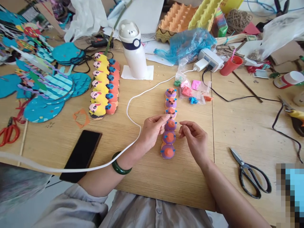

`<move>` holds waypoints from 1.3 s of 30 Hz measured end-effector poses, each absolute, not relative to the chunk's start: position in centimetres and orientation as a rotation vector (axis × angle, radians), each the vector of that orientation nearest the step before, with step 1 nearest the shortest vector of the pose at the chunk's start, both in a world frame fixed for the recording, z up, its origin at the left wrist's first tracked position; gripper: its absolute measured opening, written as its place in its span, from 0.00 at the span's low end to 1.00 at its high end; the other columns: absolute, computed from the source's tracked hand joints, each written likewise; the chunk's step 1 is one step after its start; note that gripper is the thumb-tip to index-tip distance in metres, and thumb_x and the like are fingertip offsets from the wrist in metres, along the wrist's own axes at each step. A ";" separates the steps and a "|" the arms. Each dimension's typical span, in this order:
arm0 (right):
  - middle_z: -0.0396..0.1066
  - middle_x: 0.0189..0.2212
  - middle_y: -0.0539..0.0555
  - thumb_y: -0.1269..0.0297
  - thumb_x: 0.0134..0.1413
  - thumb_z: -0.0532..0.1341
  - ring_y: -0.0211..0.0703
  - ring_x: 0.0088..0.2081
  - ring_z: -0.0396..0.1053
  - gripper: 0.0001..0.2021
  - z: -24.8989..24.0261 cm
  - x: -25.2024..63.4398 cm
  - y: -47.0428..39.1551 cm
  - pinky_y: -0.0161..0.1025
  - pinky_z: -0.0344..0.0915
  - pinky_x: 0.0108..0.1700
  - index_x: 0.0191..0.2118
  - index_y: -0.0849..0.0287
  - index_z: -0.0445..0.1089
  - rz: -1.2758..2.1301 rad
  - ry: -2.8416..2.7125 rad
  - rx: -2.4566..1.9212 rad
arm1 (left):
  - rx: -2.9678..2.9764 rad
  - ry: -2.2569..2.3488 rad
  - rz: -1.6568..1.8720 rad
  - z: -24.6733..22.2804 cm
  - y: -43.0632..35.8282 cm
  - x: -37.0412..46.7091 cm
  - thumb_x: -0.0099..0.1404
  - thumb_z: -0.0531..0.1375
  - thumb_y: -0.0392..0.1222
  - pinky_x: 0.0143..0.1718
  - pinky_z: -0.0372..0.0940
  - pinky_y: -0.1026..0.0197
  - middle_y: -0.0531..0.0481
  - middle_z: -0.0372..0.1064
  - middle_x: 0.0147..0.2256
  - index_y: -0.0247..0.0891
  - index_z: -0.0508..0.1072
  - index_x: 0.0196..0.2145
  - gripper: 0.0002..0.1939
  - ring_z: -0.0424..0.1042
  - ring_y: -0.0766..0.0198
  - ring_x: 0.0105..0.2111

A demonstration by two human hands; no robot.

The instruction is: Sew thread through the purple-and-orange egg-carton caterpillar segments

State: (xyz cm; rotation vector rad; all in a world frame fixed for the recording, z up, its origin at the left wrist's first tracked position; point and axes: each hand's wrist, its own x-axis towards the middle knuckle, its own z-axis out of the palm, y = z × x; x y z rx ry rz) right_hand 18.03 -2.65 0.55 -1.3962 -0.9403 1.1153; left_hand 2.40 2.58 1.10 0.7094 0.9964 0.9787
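A strip of egg carton (169, 136) stands lengthwise before me, its bumps covered in purple and orange clay with small blue side pieces. Dark marks show on the far bumps; the near ones are plain orange on top. My left hand (155, 126) is closed in a pinch over the strip's middle, thumb and forefinger at the third bump from the far end. Whatever they pinch is too small to name. Just right of the strip, my right hand (193, 137) is closed with fingers curled and tips together, apart from the bumps; its contents cannot be made out.
Small bags of coloured clay (190, 88) lie beyond the strip. Yellow and orange egg-carton strips (101, 85) are at left, near a white bottle (135, 57). A white cable (129, 110) crosses my left forearm. A phone (82, 152) and black scissors (249, 174) flank my arms.
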 end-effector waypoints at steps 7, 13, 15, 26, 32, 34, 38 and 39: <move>0.67 0.20 0.45 0.54 0.54 0.69 0.28 0.17 0.55 0.14 2.3 17.2 -1.9 0.30 0.53 0.16 0.41 0.59 0.80 1.418 -0.779 -1.379 | 0.727 1.014 0.977 1.2 2.1 2.7 0.57 0.72 0.53 0.20 0.48 0.68 0.59 0.52 0.19 0.35 0.83 0.29 0.16 0.50 0.76 0.20; 0.68 0.19 0.46 0.52 0.49 0.72 0.27 0.16 0.54 0.15 2.6 16.1 -1.1 0.29 0.50 0.15 0.32 0.60 0.78 1.561 -0.679 -1.272 | 0.862 1.014 1.024 1.5 1.6 2.7 0.62 0.69 0.52 0.22 0.55 0.68 0.56 0.65 0.21 0.38 0.85 0.33 0.14 0.57 0.74 0.21; 0.69 0.19 0.46 0.52 0.50 0.73 0.27 0.16 0.55 0.14 2.6 15.8 -1.1 0.29 0.51 0.14 0.32 0.60 0.78 1.540 -0.681 -1.256 | 0.929 1.025 1.028 1.4 1.4 2.6 0.64 0.68 0.52 0.25 0.60 0.67 0.54 0.70 0.24 0.38 0.85 0.35 0.14 0.62 0.72 0.23; 0.70 0.19 0.47 0.51 0.53 0.70 0.29 0.15 0.59 0.15 2.0 15.9 -1.4 0.31 0.55 0.15 0.31 0.59 0.76 1.353 -0.820 -1.367 | 1.064 1.100 1.016 1.6 1.8 2.1 0.66 0.66 0.53 0.36 0.69 0.64 0.49 0.78 0.31 0.41 0.86 0.40 0.15 0.75 0.65 0.33; 0.71 0.20 0.47 0.53 0.55 0.69 0.30 0.18 0.59 0.13 2.2 15.9 -1.6 0.32 0.54 0.17 0.32 0.58 0.77 1.291 -0.935 -1.410 | 1.146 1.102 0.965 1.1 1.8 1.3 0.63 0.69 0.54 0.38 0.70 0.63 0.48 0.81 0.35 0.39 0.85 0.37 0.15 0.76 0.63 0.35; 0.71 0.21 0.48 0.54 0.56 0.68 0.31 0.19 0.61 0.12 2.4 15.8 -1.6 0.33 0.55 0.19 0.32 0.58 0.77 1.290 -0.977 -1.418 | 1.181 1.115 0.975 1.0 1.7 1.2 0.63 0.69 0.54 0.38 0.70 0.63 0.48 0.82 0.35 0.39 0.85 0.37 0.15 0.76 0.63 0.35; 0.70 0.20 0.48 0.55 0.58 0.65 0.33 0.21 0.63 0.11 2.7 15.9 -1.7 0.34 0.59 0.22 0.36 0.58 0.78 1.323 -1.040 -1.426 | 1.251 1.150 1.005 1.1 1.6 1.2 0.63 0.69 0.51 0.38 0.71 0.63 0.48 0.82 0.35 0.39 0.85 0.36 0.13 0.77 0.63 0.34; 0.70 0.20 0.47 0.56 0.59 0.65 0.34 0.21 0.64 0.11 2.7 16.0 -1.7 0.35 0.60 0.23 0.37 0.58 0.78 1.314 -1.060 -1.434 | 1.259 1.155 1.013 1.2 1.6 1.2 0.63 0.69 0.50 0.38 0.71 0.63 0.48 0.82 0.35 0.39 0.85 0.36 0.12 0.77 0.63 0.34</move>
